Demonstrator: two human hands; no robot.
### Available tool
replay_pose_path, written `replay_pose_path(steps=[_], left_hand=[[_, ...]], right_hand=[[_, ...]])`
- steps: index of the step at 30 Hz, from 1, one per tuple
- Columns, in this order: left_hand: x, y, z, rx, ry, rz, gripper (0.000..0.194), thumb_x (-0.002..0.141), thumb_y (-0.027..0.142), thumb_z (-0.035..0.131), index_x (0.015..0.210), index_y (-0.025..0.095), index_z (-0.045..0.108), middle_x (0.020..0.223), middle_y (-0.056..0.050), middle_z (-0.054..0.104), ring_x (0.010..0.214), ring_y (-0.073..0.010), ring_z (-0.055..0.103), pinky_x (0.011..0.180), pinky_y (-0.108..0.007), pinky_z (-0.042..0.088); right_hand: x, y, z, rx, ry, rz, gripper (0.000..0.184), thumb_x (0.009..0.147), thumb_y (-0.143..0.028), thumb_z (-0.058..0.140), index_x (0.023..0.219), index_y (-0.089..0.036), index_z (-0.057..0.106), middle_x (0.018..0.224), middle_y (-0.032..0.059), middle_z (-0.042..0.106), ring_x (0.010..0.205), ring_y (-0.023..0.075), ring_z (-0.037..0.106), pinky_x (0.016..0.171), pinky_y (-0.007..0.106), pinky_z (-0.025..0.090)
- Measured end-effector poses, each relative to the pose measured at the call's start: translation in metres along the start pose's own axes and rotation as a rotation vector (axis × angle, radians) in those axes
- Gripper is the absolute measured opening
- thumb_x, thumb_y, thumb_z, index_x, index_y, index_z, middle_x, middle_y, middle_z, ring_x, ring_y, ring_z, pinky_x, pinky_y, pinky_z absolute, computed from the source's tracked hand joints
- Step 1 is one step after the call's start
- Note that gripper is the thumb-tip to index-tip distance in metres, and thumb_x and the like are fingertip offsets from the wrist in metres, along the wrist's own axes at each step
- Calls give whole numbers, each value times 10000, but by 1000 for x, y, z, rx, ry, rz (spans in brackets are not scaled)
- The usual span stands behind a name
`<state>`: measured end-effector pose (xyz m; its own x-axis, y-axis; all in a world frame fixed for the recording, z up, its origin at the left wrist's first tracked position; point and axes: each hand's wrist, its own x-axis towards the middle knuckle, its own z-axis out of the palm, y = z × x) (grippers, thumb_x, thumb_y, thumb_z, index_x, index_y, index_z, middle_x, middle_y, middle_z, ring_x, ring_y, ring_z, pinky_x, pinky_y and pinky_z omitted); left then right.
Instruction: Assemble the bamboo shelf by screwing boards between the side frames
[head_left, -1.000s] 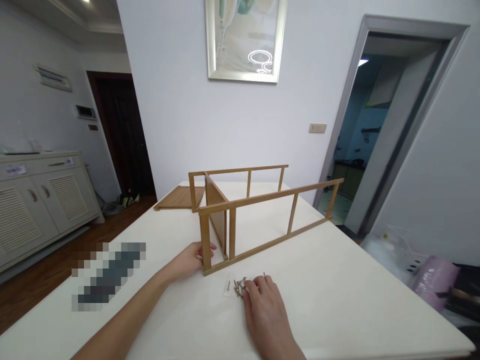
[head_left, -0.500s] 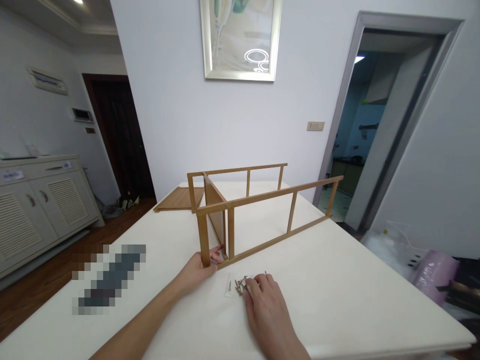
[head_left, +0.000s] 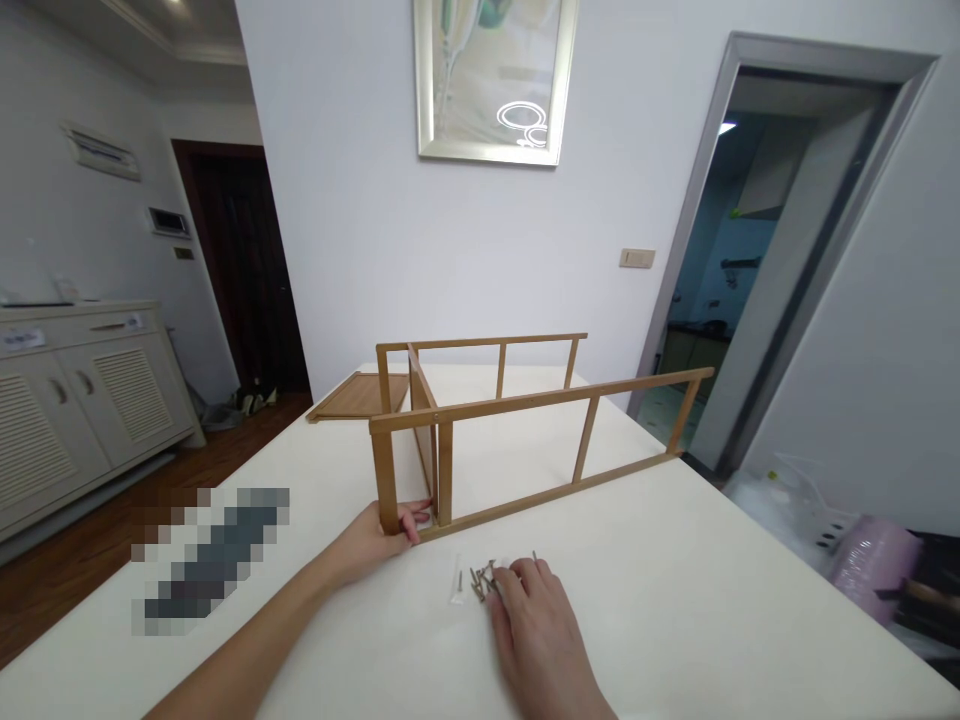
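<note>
A wooden rack frame [head_left: 517, 497] lies on its side on the white table, with two ladder-like sides joined by a wooden panel [head_left: 425, 440]. My left hand [head_left: 386, 533] is closed around the near lower corner of this frame, its fingers reaching inside by the panel's lower edge. A small pile of screws [head_left: 480, 583] lies in front of the frame, beside a small clear plastic bag [head_left: 457, 580] with a screw at it. Over the pile is my right hand [head_left: 534, 615], fingers curled down among the screws. One screw [head_left: 535, 555] pokes out beyond its fingers; the fingertips are partly hidden.
A slatted wooden panel [head_left: 360, 395] rests at the table's far left. A pixelated dark object [head_left: 217, 560] lies on the left of the white table [head_left: 675, 610]. Plastic-wrapped items [head_left: 870, 570] are piled beyond the right edge. A wall stands behind the table.
The frame's near end has shifted left with my left hand, and its far end now reaches further right. My right hand stays over the screws. The view has tilted slightly.
</note>
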<state>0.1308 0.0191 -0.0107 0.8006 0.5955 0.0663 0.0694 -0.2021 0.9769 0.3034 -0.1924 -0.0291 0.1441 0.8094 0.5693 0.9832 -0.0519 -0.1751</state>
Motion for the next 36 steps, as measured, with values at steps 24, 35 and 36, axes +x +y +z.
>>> replay_pose_path(steps=[24, 35, 36], left_hand=[[-8, 4, -2, 4, 41, 41, 148, 699, 266, 721, 640, 164, 633, 1320, -143, 610, 1174, -310, 598, 1011, -436, 451], [-6, 6, -4, 151, 68, 8, 65, 660, 213, 656, 622, 172, 621, 1279, -126, 638, 1135, -290, 591, 934, -394, 460], [-6, 6, -3, 157, 69, 9, 59, 661, 208, 649, 623, 175, 618, 1263, -124, 646, 1145, -291, 586, 932, -391, 457]], right_hand=[[6, -3, -4, 83, 29, 7, 138, 931, -166, 489, 1033, -208, 571, 925, 69, 574, 843, 221, 536, 727, 357, 459], [1, -2, -4, 38, -30, -10, 97, 920, -151, 512, 941, -210, 586, 873, 56, 572, 817, 215, 553, 870, 439, 447], [1, -2, -4, 38, -39, -9, 96, 916, -150, 519, 934, -215, 588, 876, 55, 572, 817, 214, 555, 860, 432, 449]])
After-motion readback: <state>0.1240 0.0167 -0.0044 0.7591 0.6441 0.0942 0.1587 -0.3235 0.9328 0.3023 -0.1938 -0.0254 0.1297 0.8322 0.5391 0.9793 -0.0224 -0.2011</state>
